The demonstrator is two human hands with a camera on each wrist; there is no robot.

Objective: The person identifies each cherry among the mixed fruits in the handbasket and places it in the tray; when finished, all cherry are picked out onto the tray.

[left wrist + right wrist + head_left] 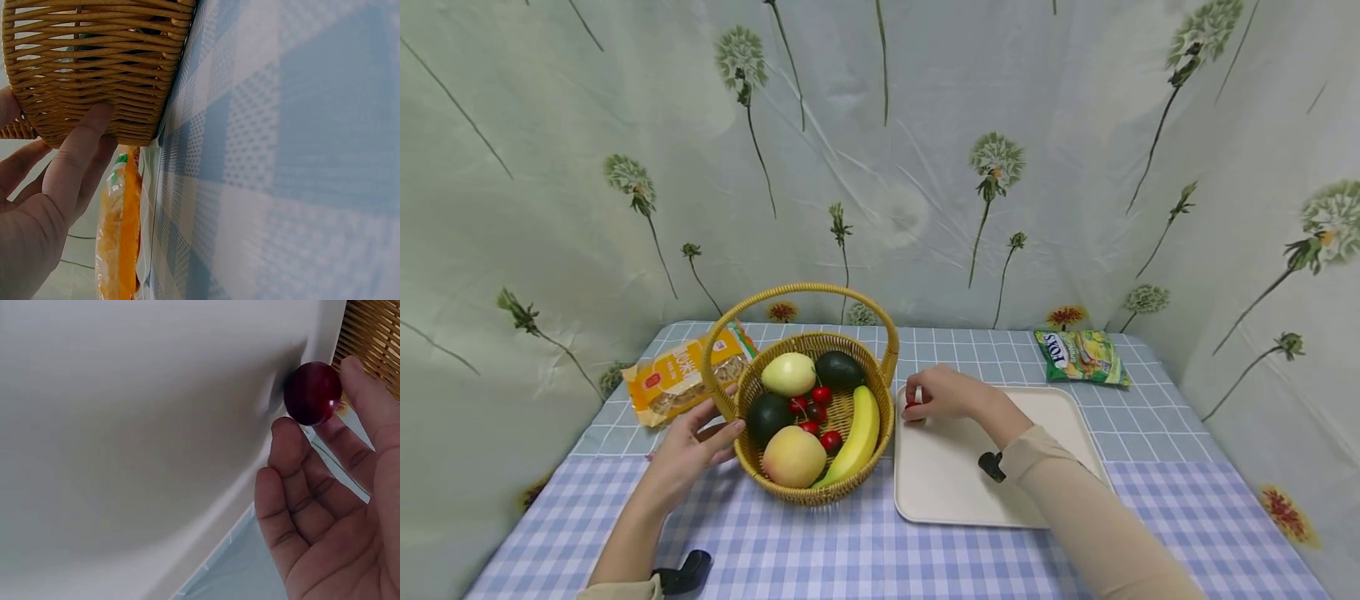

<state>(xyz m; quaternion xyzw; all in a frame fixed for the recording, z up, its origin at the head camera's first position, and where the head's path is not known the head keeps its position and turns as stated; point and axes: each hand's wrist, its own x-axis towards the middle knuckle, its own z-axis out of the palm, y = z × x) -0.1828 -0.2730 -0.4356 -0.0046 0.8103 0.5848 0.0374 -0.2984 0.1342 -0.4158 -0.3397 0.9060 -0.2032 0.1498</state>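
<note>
My right hand (951, 392) pinches a dark red cherry (312, 393) between thumb and fingertips, at the left edge of the white tray (955, 492). My left hand (694, 442) touches the left outer side of a wicker basket (820, 497), its fingers lying fairly straight on the weave (94, 94). Inside the basket are a peach (793, 457), a banana (857, 437), a pale yellow-green fruit (788, 374), two dark green avocado-like fruits (839, 370) and several red cherries (831, 441). The basket's tall arched handle stands upright.
An orange snack bag (688, 375) lies behind my left hand, left of the basket. A green FOX'S bag (1082, 357) lies beyond the tray at the back right. Checked cloth (865, 558) covers the table, and a dandelion-print curtain (910, 167) hangs behind it.
</note>
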